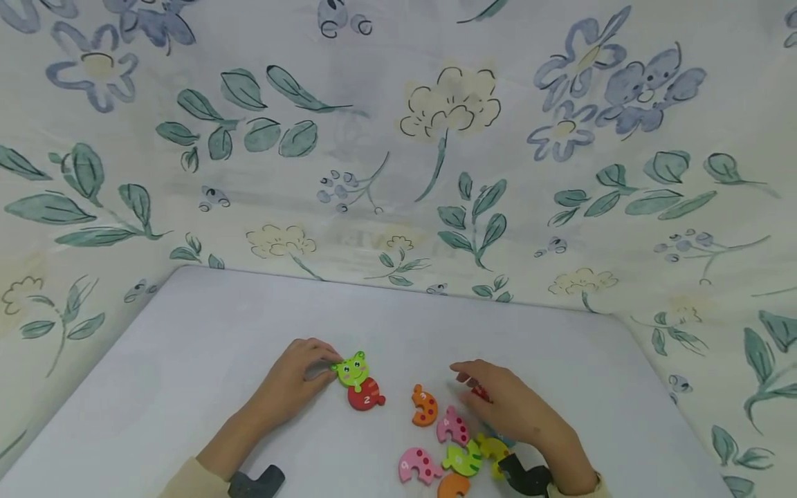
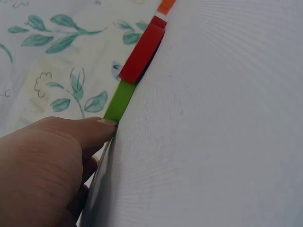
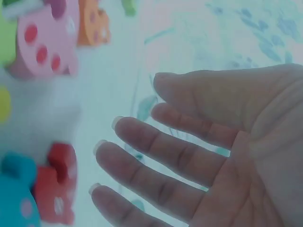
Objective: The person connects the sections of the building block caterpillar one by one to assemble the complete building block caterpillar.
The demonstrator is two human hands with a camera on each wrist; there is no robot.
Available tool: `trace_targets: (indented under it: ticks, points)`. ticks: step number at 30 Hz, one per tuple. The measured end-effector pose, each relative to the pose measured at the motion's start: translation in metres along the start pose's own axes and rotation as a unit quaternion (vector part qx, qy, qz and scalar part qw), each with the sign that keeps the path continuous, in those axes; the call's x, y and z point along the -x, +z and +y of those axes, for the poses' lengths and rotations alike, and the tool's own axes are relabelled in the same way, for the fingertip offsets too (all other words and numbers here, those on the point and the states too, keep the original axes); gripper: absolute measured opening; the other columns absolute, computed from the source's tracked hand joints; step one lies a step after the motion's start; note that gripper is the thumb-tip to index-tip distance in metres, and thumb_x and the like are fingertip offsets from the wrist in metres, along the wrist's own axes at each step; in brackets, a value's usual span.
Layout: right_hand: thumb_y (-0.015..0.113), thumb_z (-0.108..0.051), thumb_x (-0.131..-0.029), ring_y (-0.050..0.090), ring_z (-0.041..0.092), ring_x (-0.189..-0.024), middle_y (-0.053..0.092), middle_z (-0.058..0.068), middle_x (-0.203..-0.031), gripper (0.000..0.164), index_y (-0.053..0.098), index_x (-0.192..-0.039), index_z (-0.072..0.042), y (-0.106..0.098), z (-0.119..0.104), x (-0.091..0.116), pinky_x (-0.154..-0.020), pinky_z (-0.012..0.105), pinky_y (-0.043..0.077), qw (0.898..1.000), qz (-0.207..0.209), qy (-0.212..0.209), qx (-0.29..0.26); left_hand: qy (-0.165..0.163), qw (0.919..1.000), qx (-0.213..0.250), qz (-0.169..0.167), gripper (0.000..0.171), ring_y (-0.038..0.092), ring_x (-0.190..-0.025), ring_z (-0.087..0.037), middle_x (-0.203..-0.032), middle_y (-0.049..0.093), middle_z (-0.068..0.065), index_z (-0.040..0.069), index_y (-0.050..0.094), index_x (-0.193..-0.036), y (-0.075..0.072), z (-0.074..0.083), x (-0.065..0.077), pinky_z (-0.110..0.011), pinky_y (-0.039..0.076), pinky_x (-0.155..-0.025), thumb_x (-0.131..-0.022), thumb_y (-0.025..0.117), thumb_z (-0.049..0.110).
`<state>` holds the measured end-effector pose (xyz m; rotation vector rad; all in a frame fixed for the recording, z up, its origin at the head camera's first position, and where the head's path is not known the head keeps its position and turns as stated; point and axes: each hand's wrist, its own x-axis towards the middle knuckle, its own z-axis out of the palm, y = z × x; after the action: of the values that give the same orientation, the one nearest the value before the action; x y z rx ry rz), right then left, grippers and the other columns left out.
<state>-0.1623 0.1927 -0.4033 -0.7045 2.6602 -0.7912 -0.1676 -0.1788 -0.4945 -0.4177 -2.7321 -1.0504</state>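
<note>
My left hand point(image 1: 294, 379) holds the left edge of a green animal-head puzzle piece point(image 1: 352, 369), its thumb against the side in the left wrist view. A red piece marked 2 point(image 1: 362, 396) is joined to the head's lower side; both lie flat on the white table. On the right, my right hand point(image 1: 506, 401) hovers with fingers spread and nothing held, as the right wrist view shows. Partly hidden beneath it is a red piece point(image 3: 56, 189) beside a blue piece point(image 3: 16, 198). An orange piece marked 3 point(image 1: 426, 408) lies between the hands, near a pink piece marked 4 point(image 1: 452, 427).
Below the right hand lie a green striped piece point(image 1: 462, 460), a yellow piece point(image 1: 494, 448), a pink piece marked 9 point(image 1: 418, 465) and an orange piece point(image 1: 453, 486). Flowered cloth point(image 1: 373, 228) surrounds the white table point(image 1: 249, 304). Dark wrist devices point(image 1: 257, 482) show at both wrists.
</note>
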Motion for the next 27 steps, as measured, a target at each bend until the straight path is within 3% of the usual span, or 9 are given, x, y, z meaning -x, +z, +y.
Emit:
trace_targets:
  ticks: [4,7,11,15,19,27]
  points:
    - [0.072,-0.014,-0.100,0.064,0.020,-0.103,0.070,0.006,-0.122,0.043,0.062,-0.142,-0.009,-0.001,0.001,0.000,-0.087,0.040,0.060,1.000,0.014,0.005,0.004,-0.001,1.0000,-0.001,0.004,0.032,0.058,-0.119,-0.018,-0.115,0.067,0.013,0.025,0.076,-0.112,-0.002,0.001,0.002,-0.047,0.053,-0.104,-0.086,0.086,0.009]
    - [0.075,-0.020,-0.098,0.063,0.017,-0.104,0.068,0.001,-0.123,0.046,0.063,-0.142,-0.013,0.010,-0.006,-0.004,-0.091,0.041,0.060,1.000,-0.013,0.014,0.013,0.001,1.0000,0.002,0.007,0.033,0.058,-0.119,-0.019,-0.115,0.067,0.013,0.025,0.076,-0.111,-0.003,0.001,0.003,-0.048,0.053,-0.103,-0.086,0.086,0.008]
    - [0.080,-0.036,-0.093,0.057,0.013,-0.106,0.064,-0.006,-0.125,0.055,0.064,-0.143,-0.019,0.031,-0.017,-0.010,-0.094,0.037,0.058,0.996,-0.046,0.006,0.072,0.005,1.0000,0.004,0.007,0.032,0.058,-0.118,-0.018,-0.115,0.068,0.013,0.025,0.076,-0.111,-0.002,0.000,0.002,-0.048,0.054,-0.102,-0.086,0.086,0.009]
    - [0.084,-0.044,-0.087,0.050,0.013,-0.106,0.060,-0.006,-0.120,0.061,0.065,-0.142,-0.025,0.045,-0.023,-0.014,-0.082,0.027,0.058,0.993,-0.041,-0.002,0.113,0.003,1.0000,0.007,0.001,0.030,0.058,-0.118,-0.016,-0.115,0.067,0.015,0.026,0.076,-0.112,0.000,-0.001,0.001,-0.047,0.053,-0.103,-0.087,0.086,0.011]
    - [0.086,-0.040,-0.087,0.049,0.013,-0.100,0.060,-0.005,-0.116,0.058,0.067,-0.140,-0.028,0.050,-0.026,-0.016,-0.072,0.021,0.054,0.992,-0.034,-0.007,0.123,0.001,0.9999,0.011,0.001,0.029,0.057,-0.118,-0.017,-0.114,0.067,0.015,0.026,0.076,-0.112,-0.001,-0.001,0.002,-0.048,0.053,-0.104,-0.088,0.085,0.013]
    - [0.088,-0.042,-0.084,0.051,0.009,-0.094,0.058,-0.010,-0.107,0.057,0.067,-0.135,-0.024,0.051,-0.030,-0.021,-0.081,0.027,0.059,0.991,-0.042,0.006,0.129,-0.008,0.9997,0.021,-0.007,0.028,0.056,-0.119,-0.014,-0.115,0.065,0.017,0.028,0.075,-0.112,-0.002,-0.004,0.002,-0.046,0.051,-0.107,-0.089,0.085,0.016]
